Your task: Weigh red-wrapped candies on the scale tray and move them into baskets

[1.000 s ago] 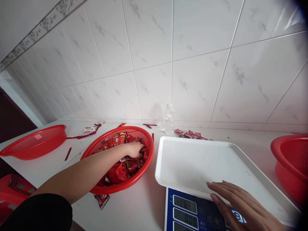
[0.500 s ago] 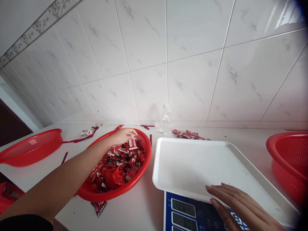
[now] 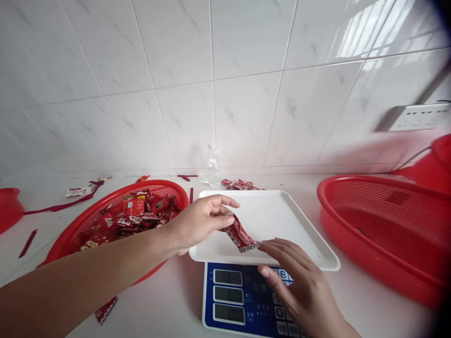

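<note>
My left hand [image 3: 202, 220] pinches one end of a small red snack packet [image 3: 241, 234] above the near part of a white tray [image 3: 260, 199]. The tray sits on a blue digital scale [image 3: 229, 272] with several displays and a keypad. Over the keypad is my right hand [image 3: 299, 277], its fingers stretched out and apart, the fingertips close to the packet's lower end. Whether they touch it I cannot tell. To the left, a red plastic basket [image 3: 185, 192] holds many red packets [image 3: 141, 211], partly hidden behind my left forearm.
A deeper red basket [image 3: 373, 188] stands to the right, by a wall socket strip [image 3: 419, 117]. Behind the tray are a clear plastic bottle [image 3: 213, 166] and several loose packets [image 3: 239, 184]. One packet [image 3: 105, 310] lies in front of the left basket. Dark red ribbon [image 3: 66, 205] lies at the left.
My left hand has moved right from the left basket to above the tray, with the packet in it. My view has turned right. My right hand stays open near the scale's keypad.
</note>
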Demonstrator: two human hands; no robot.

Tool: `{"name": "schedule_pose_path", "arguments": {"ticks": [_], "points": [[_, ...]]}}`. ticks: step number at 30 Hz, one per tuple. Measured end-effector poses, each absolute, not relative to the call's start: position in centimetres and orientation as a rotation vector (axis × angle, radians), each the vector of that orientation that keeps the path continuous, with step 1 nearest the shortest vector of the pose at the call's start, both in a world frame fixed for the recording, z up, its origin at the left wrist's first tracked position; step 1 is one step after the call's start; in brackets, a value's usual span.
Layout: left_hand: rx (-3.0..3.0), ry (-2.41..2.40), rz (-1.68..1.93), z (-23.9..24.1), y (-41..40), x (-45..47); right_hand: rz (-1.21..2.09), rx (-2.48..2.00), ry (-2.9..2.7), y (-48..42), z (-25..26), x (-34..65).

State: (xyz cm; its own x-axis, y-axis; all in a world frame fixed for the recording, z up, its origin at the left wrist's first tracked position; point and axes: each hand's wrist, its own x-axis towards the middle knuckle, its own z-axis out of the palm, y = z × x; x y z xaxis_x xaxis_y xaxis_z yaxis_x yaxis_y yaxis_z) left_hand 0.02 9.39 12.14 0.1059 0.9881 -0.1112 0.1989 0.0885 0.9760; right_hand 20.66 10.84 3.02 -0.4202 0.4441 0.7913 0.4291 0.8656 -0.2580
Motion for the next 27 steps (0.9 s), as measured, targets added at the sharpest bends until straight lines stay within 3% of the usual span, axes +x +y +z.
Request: {"name": "schedule_pose_path", "arguments": {"ticks": [8, 17, 27], "points": [[1.312, 1.126, 0.831, 11.7, 10.0, 4.0, 0.520, -0.841, -1.945, 10.3, 3.5, 21.1], [1.136, 1.121, 0.659, 11.0, 9.9, 3.2, 0.095, -0.699, -2.005, 11.4, 2.8, 21.2], [1.274, 1.146, 0.822, 10.7, 9.2, 2.9, 0.355, -0.781, -1.926, 10.5, 3.3, 21.4]]}}
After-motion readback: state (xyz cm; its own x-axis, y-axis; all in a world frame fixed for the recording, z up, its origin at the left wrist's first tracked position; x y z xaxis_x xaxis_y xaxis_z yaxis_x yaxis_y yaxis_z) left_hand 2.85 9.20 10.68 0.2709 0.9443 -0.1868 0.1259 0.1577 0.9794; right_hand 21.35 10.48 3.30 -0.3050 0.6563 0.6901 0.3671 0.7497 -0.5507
